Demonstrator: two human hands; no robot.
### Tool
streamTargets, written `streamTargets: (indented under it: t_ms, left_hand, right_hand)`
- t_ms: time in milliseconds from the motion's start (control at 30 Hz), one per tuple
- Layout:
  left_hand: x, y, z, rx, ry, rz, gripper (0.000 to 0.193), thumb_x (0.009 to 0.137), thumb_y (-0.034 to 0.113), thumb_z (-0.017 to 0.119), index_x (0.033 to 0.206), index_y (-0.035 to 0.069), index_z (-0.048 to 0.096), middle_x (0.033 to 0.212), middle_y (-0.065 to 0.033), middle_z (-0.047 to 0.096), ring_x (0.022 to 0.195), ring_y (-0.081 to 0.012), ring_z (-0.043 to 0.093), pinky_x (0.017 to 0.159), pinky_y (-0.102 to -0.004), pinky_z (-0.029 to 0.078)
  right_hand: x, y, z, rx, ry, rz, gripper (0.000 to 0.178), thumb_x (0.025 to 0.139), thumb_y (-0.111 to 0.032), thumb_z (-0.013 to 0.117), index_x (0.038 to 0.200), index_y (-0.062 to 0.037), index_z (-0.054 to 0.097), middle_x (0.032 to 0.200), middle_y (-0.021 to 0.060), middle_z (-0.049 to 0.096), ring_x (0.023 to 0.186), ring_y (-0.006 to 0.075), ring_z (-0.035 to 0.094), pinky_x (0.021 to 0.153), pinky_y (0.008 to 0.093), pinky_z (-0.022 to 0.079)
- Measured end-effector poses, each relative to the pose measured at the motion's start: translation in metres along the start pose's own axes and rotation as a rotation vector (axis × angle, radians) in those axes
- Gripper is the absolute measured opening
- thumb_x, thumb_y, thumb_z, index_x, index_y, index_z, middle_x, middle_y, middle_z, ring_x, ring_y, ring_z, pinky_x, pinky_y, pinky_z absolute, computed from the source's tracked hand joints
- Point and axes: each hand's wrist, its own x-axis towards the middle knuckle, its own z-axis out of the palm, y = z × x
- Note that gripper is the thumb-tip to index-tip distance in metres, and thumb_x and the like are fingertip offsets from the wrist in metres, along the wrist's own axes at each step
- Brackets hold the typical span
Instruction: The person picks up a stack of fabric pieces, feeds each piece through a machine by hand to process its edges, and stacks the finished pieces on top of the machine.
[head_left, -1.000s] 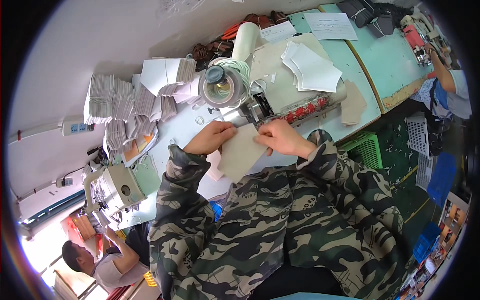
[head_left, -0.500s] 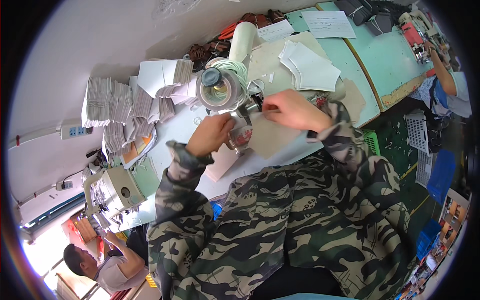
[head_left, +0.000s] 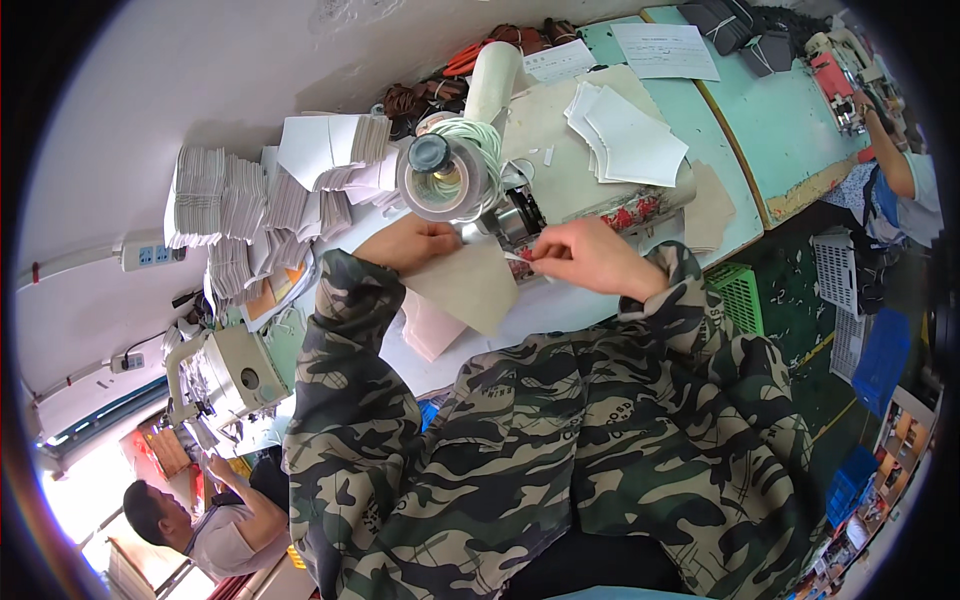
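Observation:
My left hand is closed on the upper edge of a beige, paper-like panel, which hangs toward me left of the machine head. My right hand pinches a small white strip just right of the panel's upper corner. Both hands are close to a sewing-type machine with a dark metal head and a red-marked, pale body. On top of it sits a reel wound with pale green cord. A pinkish panel lies partly under the beige one.
Stacks of white cut panels line the table's left back. More loose white panels lie behind the machine at right. A second machine stands at left, near a seated person. Another person works at far right. A green crate is beside the table.
The beige panel has moved from the right of the machine head to its left, and my left hand now holds it. My right hand has come away from the panel with the white strip.

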Motion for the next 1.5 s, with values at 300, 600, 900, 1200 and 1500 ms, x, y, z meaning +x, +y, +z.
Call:
streamTargets:
  t_ms: [300,600,900,1200,1500]
  left_hand:
    - [0.002,0.064,0.043,0.189,0.270,-0.003,0.030,0.091,0.020,0.061,0.116,0.005,0.061,0.095,-0.0220,0.067,0.091,-0.0388,0.064,0.082,-0.0457,0.050]
    - [-0.018,-0.100,0.101,0.875,0.526,-0.131,0.036,0.084,0.037,0.071,0.112,0.016,0.062,0.101,-0.0093,0.065,0.078,-0.0323,0.068,0.067,-0.0482,0.053]
    - [-0.020,-0.108,0.135,0.899,0.795,-0.089,0.040,0.082,0.035,0.073,0.114,0.015,0.059,0.105,-0.0056,0.063,0.072,-0.0301,0.068,0.057,-0.0428,0.053]
    - [-0.011,-0.100,0.143,0.878,0.892,-0.053,0.037,0.078,0.033,0.077,0.104,0.013,0.057,0.098,-0.0070,0.058,0.071,-0.0310,0.067,0.055,-0.0442,0.051]
    - [-0.037,-0.082,0.106,0.686,0.736,0.077,0.017,0.083,0.018,0.070,0.090,0.004,0.063,0.078,-0.0109,0.064,0.067,-0.0299,0.064,0.057,-0.0431,0.051]
  right_hand:
    - [0.028,-0.004,-0.058,-0.536,0.115,-0.192,0.037,0.077,-0.020,0.068,0.112,-0.0071,0.065,0.092,0.0136,0.069,0.091,0.0367,0.063,0.078,0.0472,0.050]
    - [-0.027,-0.017,-0.065,-0.539,0.523,-0.313,0.022,0.078,-0.019,0.073,0.097,-0.0079,0.071,0.091,0.0108,0.067,0.085,0.0316,0.064,0.076,0.0409,0.052]
    - [-0.096,-0.167,-0.006,0.998,-0.051,-1.186,0.025,0.094,-0.015,0.067,0.095,0.0098,0.068,0.081,0.0160,0.065,0.063,0.0289,0.064,0.052,0.0339,0.052]
    - [-0.104,-0.174,-0.052,0.623,-0.174,-1.124,0.023,0.097,-0.010,0.051,0.098,0.0123,0.056,0.088,0.0221,0.060,0.066,0.0334,0.059,0.051,0.0424,0.047]
    - [-0.110,-0.160,-0.051,0.617,-0.010,-1.216,0.021,0.093,-0.007,0.060,0.082,0.0096,0.066,0.076,0.0132,0.063,0.054,0.0248,0.060,0.049,0.0362,0.049]
